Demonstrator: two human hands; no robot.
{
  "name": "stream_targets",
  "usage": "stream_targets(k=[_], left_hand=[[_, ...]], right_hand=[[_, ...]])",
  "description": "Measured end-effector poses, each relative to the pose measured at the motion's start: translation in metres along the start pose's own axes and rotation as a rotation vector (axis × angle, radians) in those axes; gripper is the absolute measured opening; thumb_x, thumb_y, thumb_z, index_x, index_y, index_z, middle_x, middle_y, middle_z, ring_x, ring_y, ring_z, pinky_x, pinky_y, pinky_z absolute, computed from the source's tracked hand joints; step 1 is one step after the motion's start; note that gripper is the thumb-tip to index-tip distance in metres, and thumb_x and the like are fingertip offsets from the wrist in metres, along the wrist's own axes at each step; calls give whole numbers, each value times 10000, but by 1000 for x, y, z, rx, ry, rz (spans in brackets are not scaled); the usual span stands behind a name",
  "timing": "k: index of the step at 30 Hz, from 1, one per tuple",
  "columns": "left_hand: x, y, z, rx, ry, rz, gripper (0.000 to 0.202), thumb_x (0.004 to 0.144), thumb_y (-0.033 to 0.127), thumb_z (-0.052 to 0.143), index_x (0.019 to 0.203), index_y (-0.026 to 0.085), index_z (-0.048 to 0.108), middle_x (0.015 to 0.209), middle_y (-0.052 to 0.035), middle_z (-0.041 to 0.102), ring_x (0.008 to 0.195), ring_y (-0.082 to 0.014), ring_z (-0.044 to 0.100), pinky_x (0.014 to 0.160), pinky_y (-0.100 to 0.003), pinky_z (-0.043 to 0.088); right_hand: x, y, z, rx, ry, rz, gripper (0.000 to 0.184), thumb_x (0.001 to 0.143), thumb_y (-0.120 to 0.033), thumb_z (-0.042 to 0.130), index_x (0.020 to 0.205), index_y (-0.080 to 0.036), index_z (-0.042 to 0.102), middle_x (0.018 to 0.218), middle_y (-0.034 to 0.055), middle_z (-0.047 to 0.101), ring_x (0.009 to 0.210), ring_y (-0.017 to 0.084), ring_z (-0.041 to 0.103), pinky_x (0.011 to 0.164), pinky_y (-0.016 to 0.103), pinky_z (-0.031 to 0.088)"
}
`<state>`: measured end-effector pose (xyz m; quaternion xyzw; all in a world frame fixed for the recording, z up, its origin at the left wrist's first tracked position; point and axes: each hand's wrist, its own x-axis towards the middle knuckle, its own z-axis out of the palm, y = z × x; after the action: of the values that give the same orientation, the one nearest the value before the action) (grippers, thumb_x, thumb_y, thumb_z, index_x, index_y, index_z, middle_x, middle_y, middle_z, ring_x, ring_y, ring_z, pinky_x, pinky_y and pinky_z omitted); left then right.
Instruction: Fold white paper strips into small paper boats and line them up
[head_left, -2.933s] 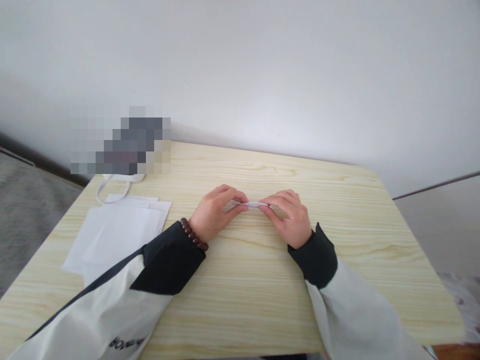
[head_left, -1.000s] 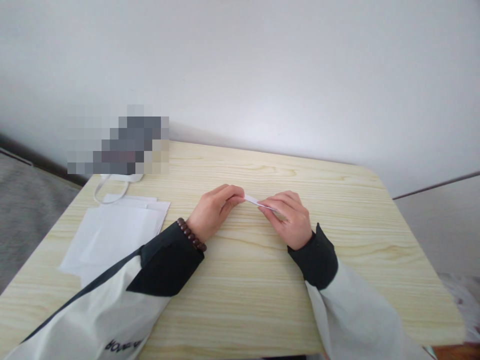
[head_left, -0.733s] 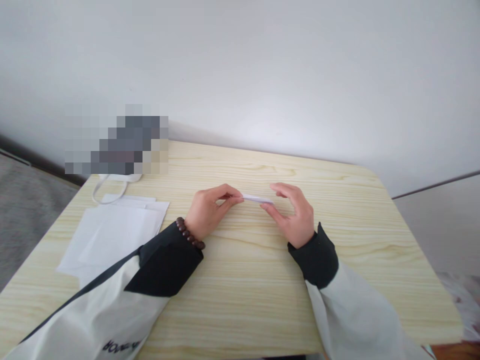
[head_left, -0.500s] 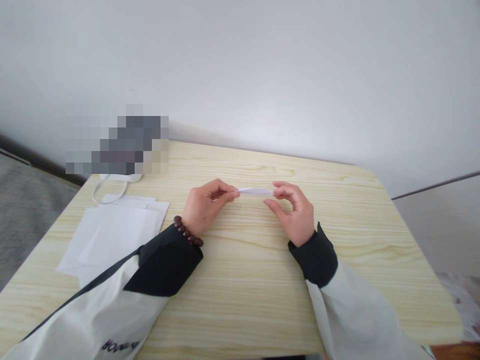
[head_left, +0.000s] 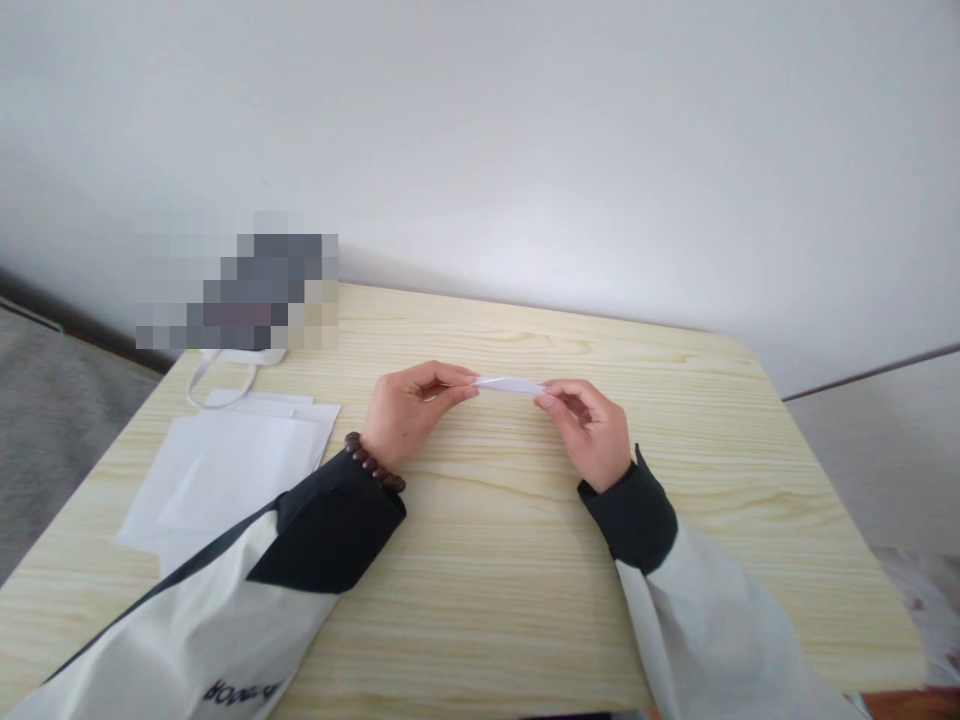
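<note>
A narrow strip of folded white paper (head_left: 510, 384) stretches between my two hands above the table. My left hand (head_left: 412, 408) pinches its left end between thumb and fingers; a dark bead bracelet circles that wrist. At the other end, my right hand (head_left: 590, 428) closes thumb and fingertips on the paper. The fingers cover both ends of the strip. White paper sheets (head_left: 232, 470) lie overlapping on the table, left of my left hand and partly under my left sleeve.
The pale wood-grain table (head_left: 495, 600) meets a white wall (head_left: 525, 150) at its back edge. A pixelated dark object (head_left: 262, 285) stands at the back left corner, with a white cable loop (head_left: 217, 400) in front of it.
My right thumb and fingers have come together on the right end of the paper strip. My left hand keeps its pinch, almost unmoved.
</note>
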<state>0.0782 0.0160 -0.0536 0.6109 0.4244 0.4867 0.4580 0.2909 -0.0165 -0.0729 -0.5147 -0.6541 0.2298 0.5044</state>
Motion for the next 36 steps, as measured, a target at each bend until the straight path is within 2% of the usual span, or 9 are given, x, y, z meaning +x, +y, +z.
stream_targets(k=[4,8,13,18,22,25,31,34,36], left_hand=[[-1,1,0,1,34,-49,166,695,278,740,797,158,688,796,-31,728,730,-153,662,703,-253,526],[-1,-2,0,-34,3,-68,309,700,315,732,951,148,664,850,-46,720,755,-157,659,732,-270,527],[1,-2,-1,187,-129,-36,302,747,353,673,984,167,683,958,-61,695,850,-175,638,760,-280,514],[0,0,-2,315,-237,-22,293,769,394,636,960,182,703,920,-49,716,814,-187,642,748,-293,500],[-1,0,-2,287,-206,-75,299,749,405,661,957,193,701,915,-37,729,798,-181,656,759,-289,507],[-1,-1,-1,198,-122,-57,276,703,387,713,879,179,669,906,-38,723,834,-182,664,762,-278,518],[-1,-1,-2,260,-50,-68,286,664,423,739,728,172,617,806,-23,713,696,-162,666,636,-249,516],[-2,0,-3,334,-65,-5,212,718,387,697,758,182,666,800,-20,716,684,-155,664,648,-250,512],[-2,1,-3,357,-80,88,143,754,328,661,760,186,681,824,-26,721,741,-160,668,696,-254,515]], right_hand=[[0,-3,1,27,34,-49,29,835,-210,593,831,-204,622,892,41,659,869,157,633,794,308,533],[-1,-3,4,47,77,-23,8,827,-207,606,833,-204,609,859,34,654,824,150,634,782,308,535],[-2,-4,4,0,86,-76,17,828,-186,598,825,-202,593,836,25,649,800,142,632,757,295,537],[-2,-8,2,-99,30,-177,60,832,-160,588,864,-211,586,830,16,658,789,138,640,749,287,531],[-1,-12,0,-194,-19,-249,63,858,-173,547,870,-216,591,829,25,660,791,151,634,742,303,526],[0,-13,-1,-219,-24,-286,89,870,-171,522,867,-222,596,832,29,662,794,157,633,751,314,524],[1,-13,-1,-209,1,-334,160,851,-109,544,943,-217,618,856,34,662,816,152,625,765,304,516],[1,-11,-2,-221,-31,-373,241,856,-94,529,1030,-225,633,909,49,646,852,156,619,768,312,516],[1,-10,-2,-231,-67,-387,252,869,-94,501,1004,-241,653,920,51,623,855,156,612,754,318,518]])
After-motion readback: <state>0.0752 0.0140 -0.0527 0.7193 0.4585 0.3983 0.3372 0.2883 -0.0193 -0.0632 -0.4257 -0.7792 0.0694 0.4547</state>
